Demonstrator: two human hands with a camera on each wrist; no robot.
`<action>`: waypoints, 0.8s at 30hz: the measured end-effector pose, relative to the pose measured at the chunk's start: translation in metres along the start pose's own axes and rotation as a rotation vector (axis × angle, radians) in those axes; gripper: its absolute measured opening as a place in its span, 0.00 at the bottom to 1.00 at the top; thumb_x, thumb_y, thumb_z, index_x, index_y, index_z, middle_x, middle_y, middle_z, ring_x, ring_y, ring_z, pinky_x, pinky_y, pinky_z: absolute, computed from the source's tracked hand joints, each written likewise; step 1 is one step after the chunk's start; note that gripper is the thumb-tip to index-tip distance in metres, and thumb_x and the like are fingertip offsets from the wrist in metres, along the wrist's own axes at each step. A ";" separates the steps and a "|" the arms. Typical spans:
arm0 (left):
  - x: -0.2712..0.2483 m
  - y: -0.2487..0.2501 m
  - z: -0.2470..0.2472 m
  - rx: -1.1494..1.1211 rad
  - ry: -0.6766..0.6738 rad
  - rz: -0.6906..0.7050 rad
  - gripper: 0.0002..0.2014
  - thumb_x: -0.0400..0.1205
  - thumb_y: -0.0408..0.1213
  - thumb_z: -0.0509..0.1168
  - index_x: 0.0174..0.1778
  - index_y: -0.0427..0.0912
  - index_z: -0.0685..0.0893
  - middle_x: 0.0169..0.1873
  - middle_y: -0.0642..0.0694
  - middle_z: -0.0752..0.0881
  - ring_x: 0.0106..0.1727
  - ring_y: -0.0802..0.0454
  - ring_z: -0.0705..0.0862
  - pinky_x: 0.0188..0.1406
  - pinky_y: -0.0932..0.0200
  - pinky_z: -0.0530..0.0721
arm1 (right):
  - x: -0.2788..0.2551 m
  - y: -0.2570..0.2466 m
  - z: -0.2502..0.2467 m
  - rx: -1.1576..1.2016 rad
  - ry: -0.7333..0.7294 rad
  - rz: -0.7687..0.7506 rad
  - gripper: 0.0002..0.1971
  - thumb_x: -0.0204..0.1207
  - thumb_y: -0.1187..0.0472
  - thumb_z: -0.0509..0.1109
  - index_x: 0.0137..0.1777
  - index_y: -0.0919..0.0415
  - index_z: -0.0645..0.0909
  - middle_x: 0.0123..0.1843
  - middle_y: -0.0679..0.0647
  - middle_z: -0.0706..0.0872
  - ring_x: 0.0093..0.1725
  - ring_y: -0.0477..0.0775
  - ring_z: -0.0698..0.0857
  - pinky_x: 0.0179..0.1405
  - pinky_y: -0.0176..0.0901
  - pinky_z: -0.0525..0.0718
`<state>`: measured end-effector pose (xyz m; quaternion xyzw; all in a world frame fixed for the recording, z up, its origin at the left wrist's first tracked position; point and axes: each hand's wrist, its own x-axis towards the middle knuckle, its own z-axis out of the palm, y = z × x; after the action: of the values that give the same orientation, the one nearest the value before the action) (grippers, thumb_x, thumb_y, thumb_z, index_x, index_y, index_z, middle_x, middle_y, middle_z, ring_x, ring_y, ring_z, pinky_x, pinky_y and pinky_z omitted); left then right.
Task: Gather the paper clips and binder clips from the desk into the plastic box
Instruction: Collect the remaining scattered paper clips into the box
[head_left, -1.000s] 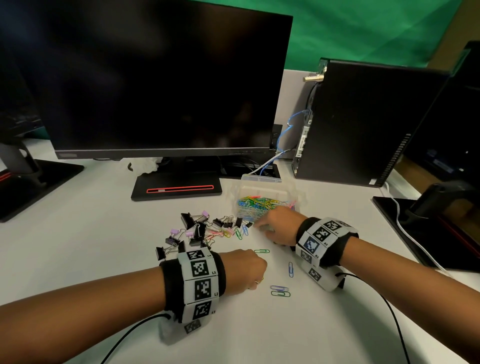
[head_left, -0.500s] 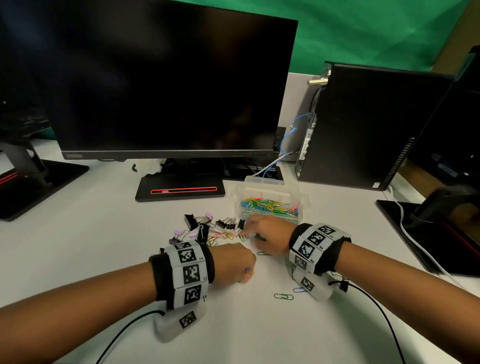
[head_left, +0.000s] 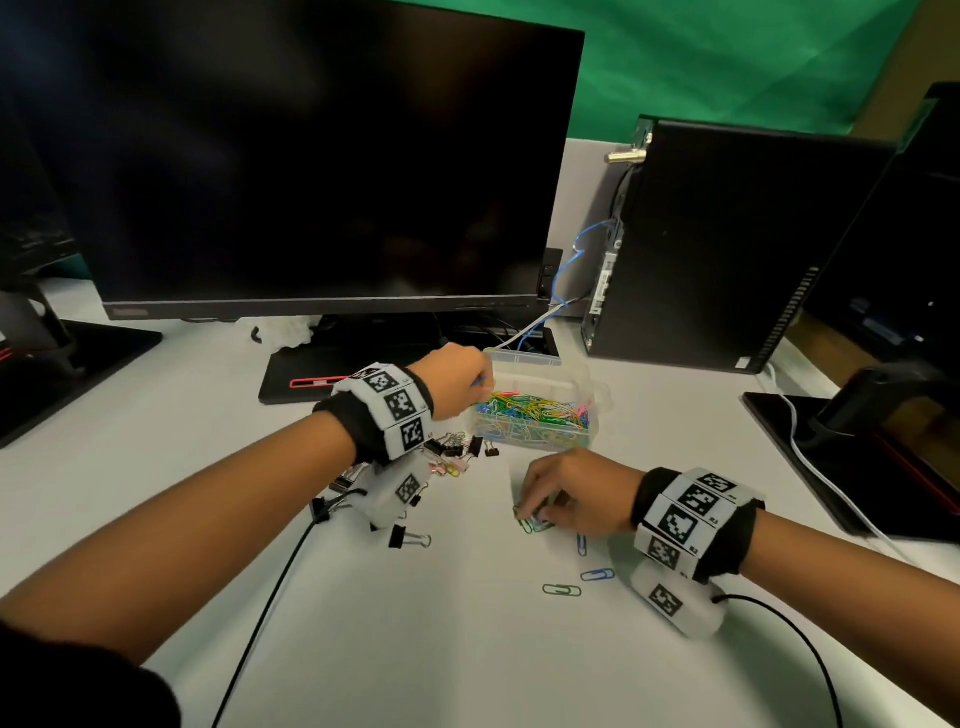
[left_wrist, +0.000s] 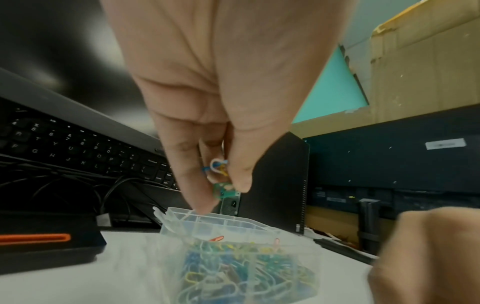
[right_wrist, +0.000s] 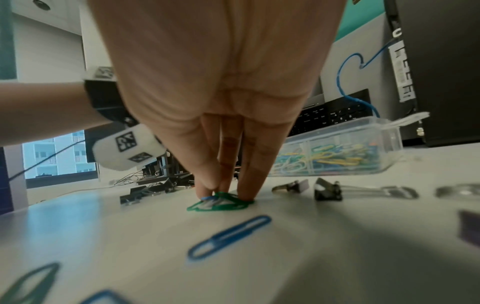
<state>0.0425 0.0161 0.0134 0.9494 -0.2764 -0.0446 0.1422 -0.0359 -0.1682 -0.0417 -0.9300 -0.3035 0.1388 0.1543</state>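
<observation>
The clear plastic box (head_left: 530, 358) (left_wrist: 226, 221) holds several coloured paper clips. Over its left edge, my left hand (head_left: 457, 382) (left_wrist: 221, 191) pinches a few paper clips (left_wrist: 217, 167). My right hand (head_left: 535, 514) (right_wrist: 226, 193) is down on the desk, its fingertips pinching green paper clips (head_left: 530, 524) (right_wrist: 221, 204). Loose on the desk lie a blue clip (head_left: 582, 544) (right_wrist: 228, 236), another blue clip (head_left: 597, 574) and a green clip (head_left: 561, 590). Left of the box is a heap of binder clips (head_left: 452, 447), partly hidden by my left wrist. One black binder clip (head_left: 408, 538) lies apart.
A dark monitor (head_left: 311, 156) on its black base (head_left: 301, 374) stands behind the box. To the right is a black computer tower (head_left: 727, 244). Other monitor stands sit at far left (head_left: 52, 364) and far right (head_left: 857, 415). A white cable (head_left: 831, 483) runs along the right.
My left hand has lifted off the desk and moved forward over the box with clips. My right hand has drawn back from beside the box to the green clips.
</observation>
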 end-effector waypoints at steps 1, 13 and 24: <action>0.007 0.002 0.000 -0.013 0.019 -0.002 0.04 0.83 0.33 0.59 0.42 0.40 0.76 0.43 0.43 0.80 0.39 0.47 0.80 0.40 0.58 0.80 | -0.005 -0.001 0.000 0.013 -0.012 0.003 0.14 0.74 0.70 0.67 0.54 0.59 0.89 0.56 0.53 0.87 0.52 0.51 0.85 0.43 0.13 0.69; 0.050 0.008 0.034 -0.031 -0.020 0.022 0.13 0.80 0.31 0.67 0.60 0.38 0.85 0.58 0.39 0.86 0.60 0.43 0.83 0.57 0.56 0.79 | -0.040 0.004 -0.012 0.016 -0.142 0.168 0.37 0.58 0.55 0.84 0.68 0.49 0.75 0.58 0.47 0.78 0.49 0.55 0.83 0.36 0.20 0.74; 0.023 0.012 0.034 -0.024 -0.003 0.133 0.13 0.79 0.32 0.64 0.58 0.42 0.86 0.58 0.44 0.86 0.49 0.53 0.81 0.50 0.66 0.74 | -0.029 -0.001 -0.004 0.069 -0.127 0.143 0.21 0.63 0.62 0.81 0.57 0.57 0.84 0.41 0.40 0.76 0.36 0.49 0.82 0.34 0.17 0.73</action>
<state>0.0499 -0.0144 -0.0154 0.9271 -0.3386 -0.0399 0.1556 -0.0576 -0.1865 -0.0328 -0.9327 -0.2404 0.2184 0.1566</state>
